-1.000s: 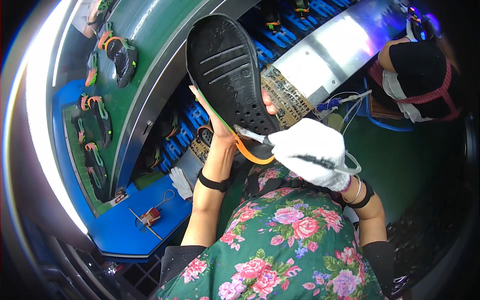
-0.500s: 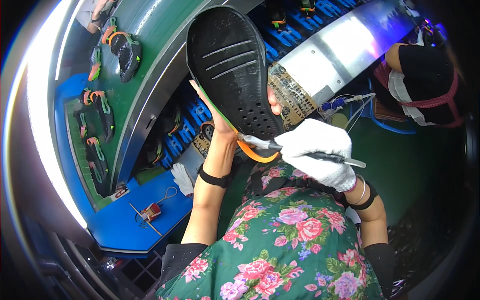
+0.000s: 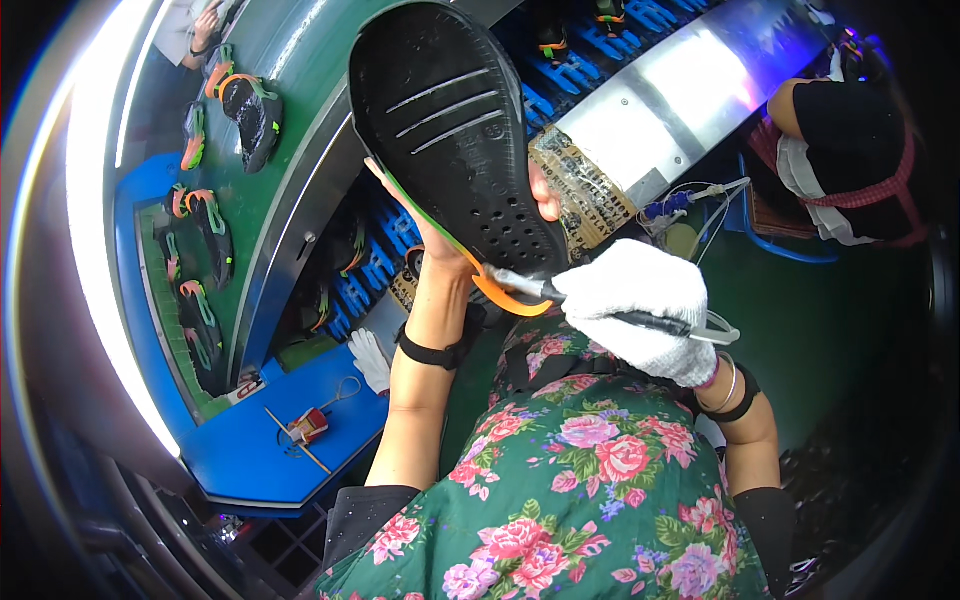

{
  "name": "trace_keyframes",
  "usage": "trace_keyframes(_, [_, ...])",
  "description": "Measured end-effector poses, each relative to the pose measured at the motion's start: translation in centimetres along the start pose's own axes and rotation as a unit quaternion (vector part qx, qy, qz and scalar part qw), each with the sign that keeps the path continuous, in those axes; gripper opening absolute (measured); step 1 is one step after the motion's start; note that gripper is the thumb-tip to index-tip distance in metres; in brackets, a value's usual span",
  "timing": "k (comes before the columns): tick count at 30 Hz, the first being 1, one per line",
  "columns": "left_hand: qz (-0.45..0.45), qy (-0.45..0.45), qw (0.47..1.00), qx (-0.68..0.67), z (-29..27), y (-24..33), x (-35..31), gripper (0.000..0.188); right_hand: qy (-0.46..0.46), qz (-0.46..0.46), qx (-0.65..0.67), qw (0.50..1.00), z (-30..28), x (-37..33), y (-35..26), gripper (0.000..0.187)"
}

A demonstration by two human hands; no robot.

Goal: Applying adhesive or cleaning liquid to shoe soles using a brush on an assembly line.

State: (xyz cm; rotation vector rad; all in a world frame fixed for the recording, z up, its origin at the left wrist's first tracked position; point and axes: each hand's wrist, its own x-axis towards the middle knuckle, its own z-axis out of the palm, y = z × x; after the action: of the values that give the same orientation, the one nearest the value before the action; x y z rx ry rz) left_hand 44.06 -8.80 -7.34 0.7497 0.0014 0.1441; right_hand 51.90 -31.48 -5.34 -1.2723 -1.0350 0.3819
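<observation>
A black shoe [image 3: 440,120] is turned with its underside toward me, showing three pale lines and a group of small holes. My bare left hand [image 3: 440,238] grips it from behind, with the thumb side along the left edge and fingertips around the right edge. An orange pull loop [image 3: 515,300] curves out at the heel end. My right hand [image 3: 640,310], in a white knit glove, is closed on a brush [image 3: 530,285] with a black handle and a thin tube at its back. The bristles touch the heel edge beside the orange loop.
More black, orange and green shoes [image 3: 250,120] lie on a green conveyor at left. A blue table [image 3: 260,455] carries a small red-and-white object [image 3: 308,427] and a white glove [image 3: 370,360]. A metal rail [image 3: 640,140] runs behind the shoe; another person [image 3: 850,160] sits at right.
The shoe has shifted slightly up and left with my left hand. The brush tip has moved a little right along the heel edge, its handle tilting slightly.
</observation>
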Motion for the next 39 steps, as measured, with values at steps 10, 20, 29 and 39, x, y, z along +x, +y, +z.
trace_keyframes(10, [0.007, 0.03, 0.999, -0.029, 0.4, -0.5, 0.5, 0.105, -0.032, -0.057, -0.044, 0.997, -0.3, -0.7, -0.7, 0.029])
trace_keyframes(20, [-0.004, 0.035, 0.999, -0.038, 0.6, -1.2, 1.1, 0.117, -0.017, -0.017, -0.083, 0.996, -0.7, -0.8, -2.4, 0.022])
trace_keyframes(29, [-0.007, 0.042, 0.998, -0.051, 0.6, -2.1, 0.4, 0.115, -0.002, 0.019, -0.05, 0.999, -1.5, -2.1, -1.6, 0.014])
trace_keyframes(39, [-0.009, -0.008, 0.999, -0.031, 0.7, -1.8, 1.1, 0.105, 0.02, -0.009, -0.051, 0.998, -0.7, -1.6, -0.9, 0.017])
